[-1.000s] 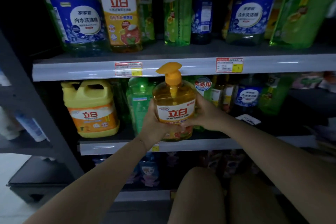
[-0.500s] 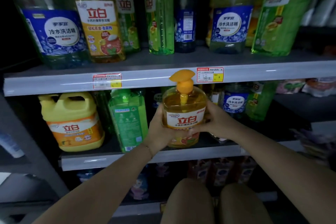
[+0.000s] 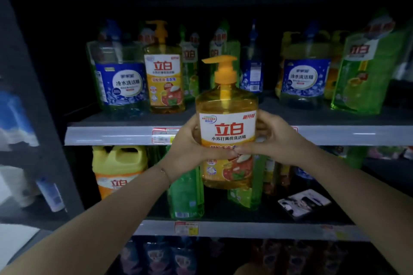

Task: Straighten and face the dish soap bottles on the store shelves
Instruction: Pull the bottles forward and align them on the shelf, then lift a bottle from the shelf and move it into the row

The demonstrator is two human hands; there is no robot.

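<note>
Bottle [image 3: 226, 131]: orange pump soap, upright, label facing out, in front of the shelf [image 3: 111, 135] edge.
Left hand [image 3: 190, 149]: wrapped around bottle's left side.
Right hand [image 3: 274, 140]: wrapped around its right side.

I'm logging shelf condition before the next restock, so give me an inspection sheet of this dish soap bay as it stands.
Surface: middle shelf carries bottles set back from its front edge, with an open gap at centre; lower shelf is stocked.
Job's things: orange pump bottle held upright off the shelves, label facing the camera; matching orange bottle and blue-label bottle face forward; one dark blue bottle shows its barcode side.
Clutter: flat printed card lying on the lower shelf.
Grippers: left hand and right hand both grip the held bottle.
Cables: nothing seen.
Surroundings: yellow jug below; dim lighting.
</note>
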